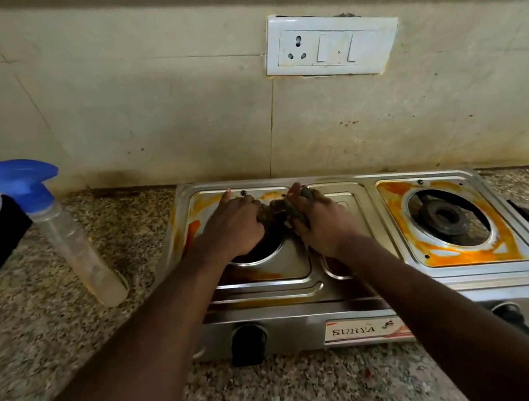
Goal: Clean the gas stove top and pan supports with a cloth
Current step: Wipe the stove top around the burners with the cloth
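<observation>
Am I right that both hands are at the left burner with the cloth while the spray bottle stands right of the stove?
Not quite: the head view shows the spray bottle standing left of the stove; the rest holds.

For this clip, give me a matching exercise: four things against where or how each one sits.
1 bottle
2 cloth
3 socket
4 right burner

a on the wall
b held by left hand and right hand
c ringed by orange stains
d on the counter, left of the stove

Pairs: 1-d, 2-b, 3-a, 4-c
</observation>
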